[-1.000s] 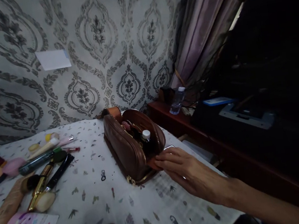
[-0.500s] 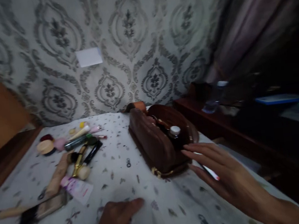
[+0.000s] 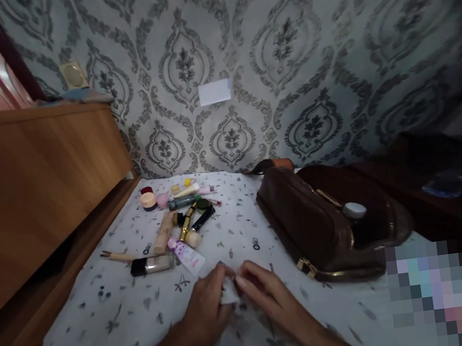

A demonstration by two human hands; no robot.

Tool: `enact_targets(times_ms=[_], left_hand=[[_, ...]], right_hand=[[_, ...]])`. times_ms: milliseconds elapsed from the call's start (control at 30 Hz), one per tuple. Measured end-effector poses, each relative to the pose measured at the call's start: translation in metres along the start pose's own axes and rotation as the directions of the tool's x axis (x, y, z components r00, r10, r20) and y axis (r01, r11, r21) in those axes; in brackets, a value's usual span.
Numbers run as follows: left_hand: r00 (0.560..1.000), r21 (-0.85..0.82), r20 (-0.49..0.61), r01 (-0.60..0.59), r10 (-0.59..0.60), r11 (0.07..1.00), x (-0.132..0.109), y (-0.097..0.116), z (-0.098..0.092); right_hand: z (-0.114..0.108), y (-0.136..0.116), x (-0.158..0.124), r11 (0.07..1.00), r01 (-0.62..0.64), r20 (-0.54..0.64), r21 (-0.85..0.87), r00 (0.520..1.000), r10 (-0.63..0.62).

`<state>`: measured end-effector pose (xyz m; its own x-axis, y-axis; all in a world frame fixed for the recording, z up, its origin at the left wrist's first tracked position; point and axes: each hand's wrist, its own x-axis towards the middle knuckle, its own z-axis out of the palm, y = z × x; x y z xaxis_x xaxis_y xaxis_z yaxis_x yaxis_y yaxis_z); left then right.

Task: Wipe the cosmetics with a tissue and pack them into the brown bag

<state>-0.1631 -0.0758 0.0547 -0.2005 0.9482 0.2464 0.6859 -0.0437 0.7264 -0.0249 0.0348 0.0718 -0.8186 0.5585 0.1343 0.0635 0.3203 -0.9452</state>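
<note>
One open brown leather zip pouch [image 3: 309, 225]; just left-front of it, left hand [image 3: 208, 310] and right hand [image 3: 267, 297] both pinch a small white sheet [image 3: 230, 294] low over the tabletop. Uneven pulling might tear it.

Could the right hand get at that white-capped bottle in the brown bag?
Probably yes: the brown bag gapes open, the white-capped bottle stands uncovered. But the right hand pinches a small white piece with the left hand.

A home bedroom: damask wallpaper [image 3: 283, 48], wooden headboard [image 3: 38, 180], cosmetics [image 3: 178, 224] scattered on a bedsheet [image 3: 105, 317].
</note>
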Motion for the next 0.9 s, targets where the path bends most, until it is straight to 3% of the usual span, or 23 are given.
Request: enact_targets(times_ms=[100, 200, 333, 467, 600, 667, 733, 800, 900], left_hand=[[0.986, -0.044, -0.093, 0.133, -0.137, 0.99, -0.004, -0.001, -0.01], [0.978, -0.032, -0.099, 0.183, -0.185, 0.983, -0.01, -0.002, -0.02], [0.981, 0.008, -0.094, 0.171, -0.169, 0.985, -0.023, -0.006, -0.029], [0.99, 0.027, -0.128, 0.064, -0.06, 0.998, -0.035, -0.012, -0.033], [0.988, 0.199, -0.154, 0.029, 0.003, 0.98, -0.045, -0.024, -0.049], [0.981, 0.389, -0.191, 0.088, -0.012, 0.917, -0.049, -0.033, -0.066], [0.966, 0.571, -0.251, 0.199, -0.061, 0.797, -0.051, -0.043, -0.087], [0.944, 0.674, -0.303, 0.308, -0.129, 0.672, -0.054, -0.055, -0.107], [0.943, 0.758, -0.285, 0.332, -0.174, 0.561, -0.058, -0.07, -0.125]], right_hand=[[0.028, -0.004, 0.013, 0.934, -0.164, 0.1, 0.318, 0.985, 0.139], [0.044, 0.001, 0.029, 0.878, -0.22, 0.082, 0.425, 0.975, 0.205], [0.054, 0.015, 0.042, 0.897, -0.225, 0.058, 0.38, 0.974, 0.22], [0.056, 0.021, 0.041, 0.928, -0.207, 0.035, 0.308, 0.978, 0.206], [0.052, 0.022, 0.036, 0.956, -0.159, 0.023, 0.245, 0.987, 0.159], [0.05, 0.021, 0.035, 0.968, -0.131, 0.019, 0.212, 0.991, 0.13], [0.05, 0.019, 0.034, 0.976, -0.113, 0.022, 0.188, 0.994, 0.111], [0.05, 0.016, 0.032, 0.979, -0.102, 0.032, 0.176, 0.995, 0.098], [0.05, 0.011, 0.03, 0.985, -0.07, 0.058, 0.16, 0.996, 0.061]])
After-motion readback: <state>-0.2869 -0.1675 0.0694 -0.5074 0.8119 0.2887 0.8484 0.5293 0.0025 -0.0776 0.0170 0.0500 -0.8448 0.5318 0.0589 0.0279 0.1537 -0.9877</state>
